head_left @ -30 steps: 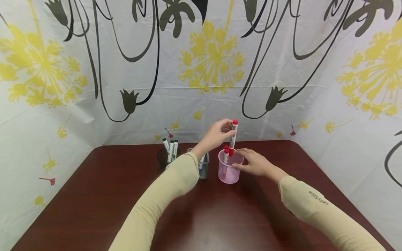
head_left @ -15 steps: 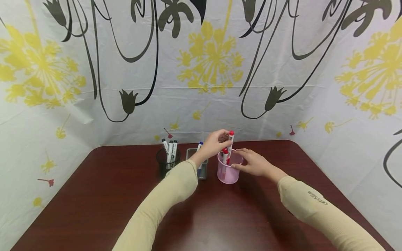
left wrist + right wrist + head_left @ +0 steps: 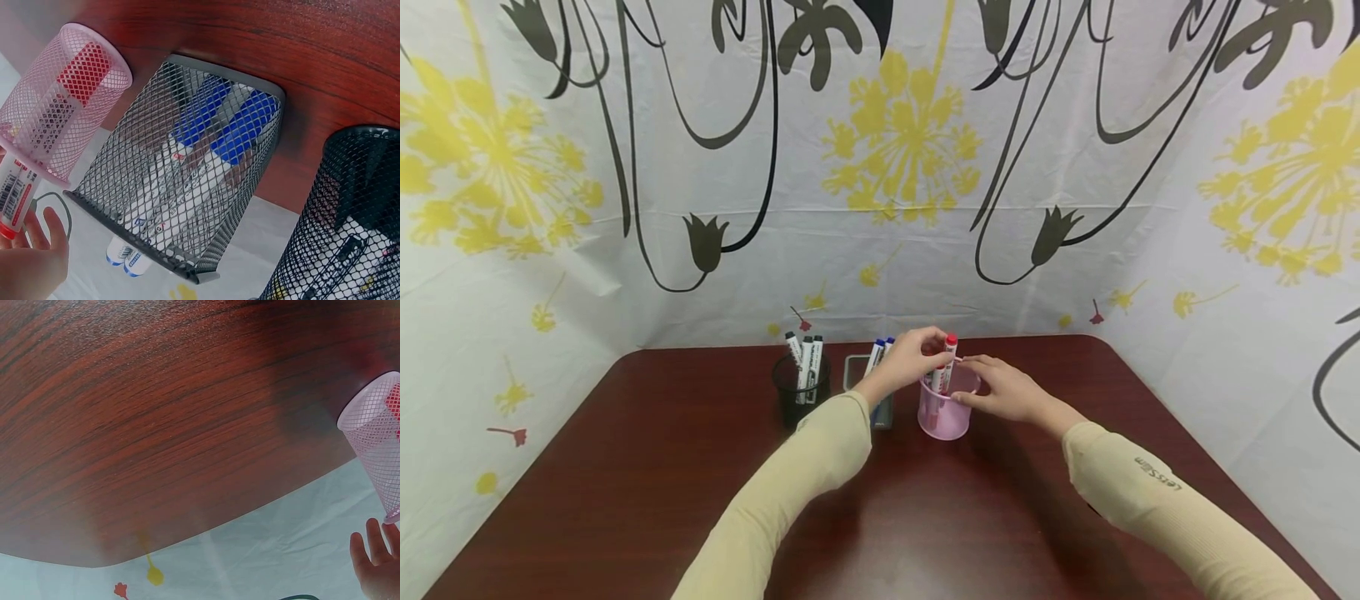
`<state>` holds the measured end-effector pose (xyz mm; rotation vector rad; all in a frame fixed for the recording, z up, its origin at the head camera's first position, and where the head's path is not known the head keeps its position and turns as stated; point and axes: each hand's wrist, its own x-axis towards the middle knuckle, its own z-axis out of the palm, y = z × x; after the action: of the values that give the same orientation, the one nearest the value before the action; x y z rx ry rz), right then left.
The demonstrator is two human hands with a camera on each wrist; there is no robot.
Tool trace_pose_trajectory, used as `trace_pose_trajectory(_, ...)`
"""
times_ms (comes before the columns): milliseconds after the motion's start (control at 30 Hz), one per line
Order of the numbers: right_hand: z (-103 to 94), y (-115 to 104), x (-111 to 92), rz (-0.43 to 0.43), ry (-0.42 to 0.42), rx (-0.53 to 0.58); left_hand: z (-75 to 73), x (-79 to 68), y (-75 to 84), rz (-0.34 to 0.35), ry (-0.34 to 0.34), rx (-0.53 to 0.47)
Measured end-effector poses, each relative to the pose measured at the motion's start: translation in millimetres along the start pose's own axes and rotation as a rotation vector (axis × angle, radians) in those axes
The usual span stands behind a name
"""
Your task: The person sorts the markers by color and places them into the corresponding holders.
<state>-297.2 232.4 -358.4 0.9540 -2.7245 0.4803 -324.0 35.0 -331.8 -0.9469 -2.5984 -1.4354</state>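
My left hand (image 3: 910, 362) pinches a red-capped marker (image 3: 951, 342) that stands partly inside the pink mesh pen cup (image 3: 943, 425). At least one other red marker (image 3: 937, 382) leans in the same cup. On the cup's right side, my right hand (image 3: 1009, 392) holds the rim, thumb at the near edge and fingers at the far edge. In the left wrist view, the white barrel of a marker (image 3: 17, 190) sticks out of the pink cup by my fingers. The right wrist view catches only part of the cup (image 3: 372, 440) and some fingertips (image 3: 375, 540).
Left of the pink cup stands a grey rectangular mesh holder (image 3: 175, 150) with two blue markers (image 3: 244, 128). Farther left is a black mesh cup (image 3: 790, 400) with several black-capped markers (image 3: 808, 367). A patterned cloth (image 3: 737, 183) hangs behind the dark wooden table (image 3: 880, 517).
My left hand has moved down and slightly left, lowering the red marker deeper into the pink cup. The blue markers' ends have come into sight. My right hand stays at the rim.
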Motion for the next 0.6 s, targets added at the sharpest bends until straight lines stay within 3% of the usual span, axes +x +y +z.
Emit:
trace_pose_trajectory(367,-0.6,-0.6,-0.6,0.003,-0.003,-0.003,-1.3,-0.8,-0.7,-0.052,-0.034,0.063)
trace_pose_trajectory(600,-0.1,-0.9,-0.8,0.015,-0.005,-0.001,-2.4,-1.0,-1.4,-0.093,-0.099,0.101)
